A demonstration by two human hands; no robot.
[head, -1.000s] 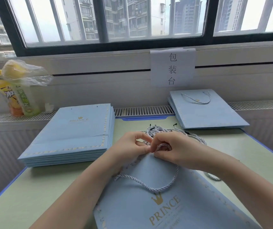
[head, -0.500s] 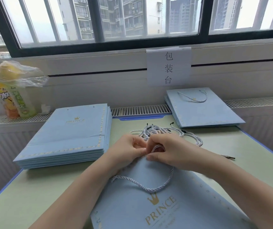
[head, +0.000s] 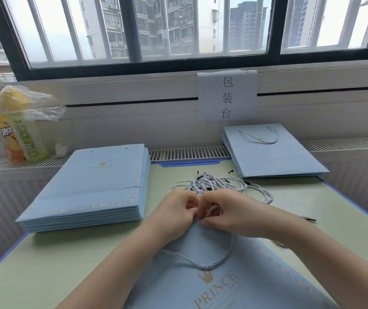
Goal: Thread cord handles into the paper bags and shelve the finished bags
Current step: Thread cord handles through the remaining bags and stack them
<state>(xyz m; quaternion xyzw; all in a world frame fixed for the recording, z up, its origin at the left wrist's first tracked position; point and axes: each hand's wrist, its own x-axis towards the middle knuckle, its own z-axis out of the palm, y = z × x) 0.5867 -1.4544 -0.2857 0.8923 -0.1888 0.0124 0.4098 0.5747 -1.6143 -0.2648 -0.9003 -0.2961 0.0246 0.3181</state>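
At the bag's (head: 234,286) top edge, mid-table (head: 44,275), we found left hand (head: 176,214) and right hand (head: 230,216) pinching the cord (head: 211,210); bare tabletop lay between the bag stacks (head: 93,186).

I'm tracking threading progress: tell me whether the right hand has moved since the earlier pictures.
No. The right hand stays at the bag's top edge, just in front of the cord pile, pinching the cord handle.

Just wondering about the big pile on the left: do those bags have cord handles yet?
No, the top bag of the left pile shows only two bare punched holes, with no cord through them.
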